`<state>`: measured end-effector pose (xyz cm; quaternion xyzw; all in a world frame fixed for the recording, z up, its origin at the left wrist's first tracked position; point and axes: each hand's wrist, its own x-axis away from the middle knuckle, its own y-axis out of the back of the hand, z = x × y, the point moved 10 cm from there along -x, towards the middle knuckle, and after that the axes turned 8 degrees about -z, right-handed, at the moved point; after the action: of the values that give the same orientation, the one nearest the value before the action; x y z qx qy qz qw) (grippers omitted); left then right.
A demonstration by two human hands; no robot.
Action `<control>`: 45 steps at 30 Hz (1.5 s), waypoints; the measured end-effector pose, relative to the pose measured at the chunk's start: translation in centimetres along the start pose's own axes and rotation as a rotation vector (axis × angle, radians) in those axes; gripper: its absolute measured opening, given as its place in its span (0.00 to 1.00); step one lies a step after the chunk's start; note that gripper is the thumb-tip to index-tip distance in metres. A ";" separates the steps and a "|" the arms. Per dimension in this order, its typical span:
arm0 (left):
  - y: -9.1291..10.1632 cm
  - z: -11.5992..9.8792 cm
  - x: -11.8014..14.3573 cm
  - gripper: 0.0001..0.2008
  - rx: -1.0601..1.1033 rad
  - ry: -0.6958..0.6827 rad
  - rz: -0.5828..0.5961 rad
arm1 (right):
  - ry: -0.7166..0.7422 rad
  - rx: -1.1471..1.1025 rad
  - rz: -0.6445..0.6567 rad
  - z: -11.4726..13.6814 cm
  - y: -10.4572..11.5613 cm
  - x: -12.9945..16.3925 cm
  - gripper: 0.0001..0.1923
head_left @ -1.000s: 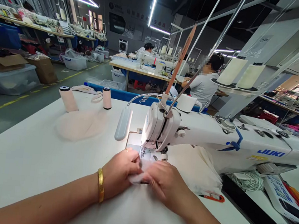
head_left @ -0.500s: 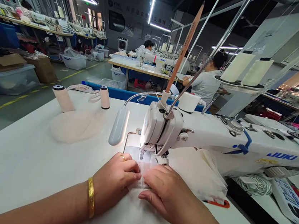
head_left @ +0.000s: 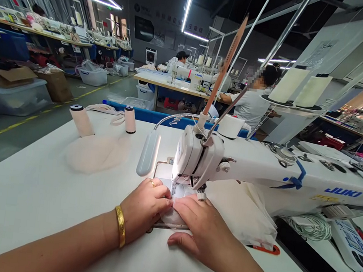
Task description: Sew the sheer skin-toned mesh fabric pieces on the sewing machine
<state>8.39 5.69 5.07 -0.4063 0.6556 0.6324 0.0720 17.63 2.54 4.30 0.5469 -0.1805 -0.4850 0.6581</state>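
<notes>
A small piece of pale sheer fabric (head_left: pixel 172 217) lies on the needle plate of a white sewing machine (head_left: pixel 199 155). My left hand (head_left: pixel 146 202), with a gold bangle and a ring, pinches the fabric's left edge just in front of the needle area. On the other side, my right hand (head_left: pixel 199 227) rests flat on it, fingers stretched forward and thumb spread to the left. The fingertips of both hands nearly meet below the presser foot, which the machine head partly hides. A lit lamp (head_left: pixel 148 154) stands left of the needle.
Two thread spools, one a pale cone (head_left: pixel 81 121), stand at the table's back left near a sheer fabric piece (head_left: pixel 97 155). More sheer fabric (head_left: pixel 243 210) lies right, over an orange-handled tool (head_left: pixel 267 249). A black phone-like slab (head_left: pixel 314 264) lies beyond. A co-worker (head_left: pixel 254 100) sits behind.
Both hands have moved slightly forward toward the needle with the fabric, and more of the plate's front edge shows. The whole view has shifted a little.
</notes>
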 end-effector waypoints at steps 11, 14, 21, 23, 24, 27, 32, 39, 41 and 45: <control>-0.8 2.5 -0.5 0.17 0.203 0.227 0.092 | -0.136 -0.202 -0.324 -2.3 1.9 -0.8 0.12; -0.5 2.4 -0.7 0.16 0.178 0.216 0.079 | -0.148 -0.231 -0.309 -2.4 1.9 -0.9 0.14; 0.2 -0.8 0.4 0.15 0.116 0.003 0.058 | 0.056 -0.022 -0.044 0.2 0.2 -0.1 0.11; 0.5 -1.3 0.8 0.14 0.139 -0.021 0.023 | 0.052 0.013 -0.007 0.5 0.3 0.1 0.10; 0.7 -1.4 1.0 0.14 0.143 -0.026 0.000 | 0.050 0.025 0.006 0.7 0.3 0.1 0.11; 0.8 -1.3 1.3 0.14 0.140 -0.035 -0.023 | 0.038 0.046 0.035 0.8 0.2 0.1 0.10; 0.8 -0.7 1.1 0.14 0.112 -0.032 -0.041 | -0.002 0.032 0.043 0.1 -0.3 0.0 0.07; 0.8 0.0 0.4 0.12 0.034 -0.029 -0.032 | -0.030 0.039 -0.016 -0.7 -0.4 -0.3 0.02; 0.9 -0.3 0.2 0.12 0.022 -0.055 -0.023 | -0.032 0.047 -0.033 -0.8 -0.4 -0.3 0.03; 1.1 -0.9 0.2 0.10 0.056 -0.110 -0.015 | -0.004 0.050 -0.050 -0.7 -0.7 -0.2 0.01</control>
<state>7.92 4.65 5.98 -0.3735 0.6650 0.6347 0.1240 17.81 3.17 3.52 0.5665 -0.1802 -0.4976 0.6317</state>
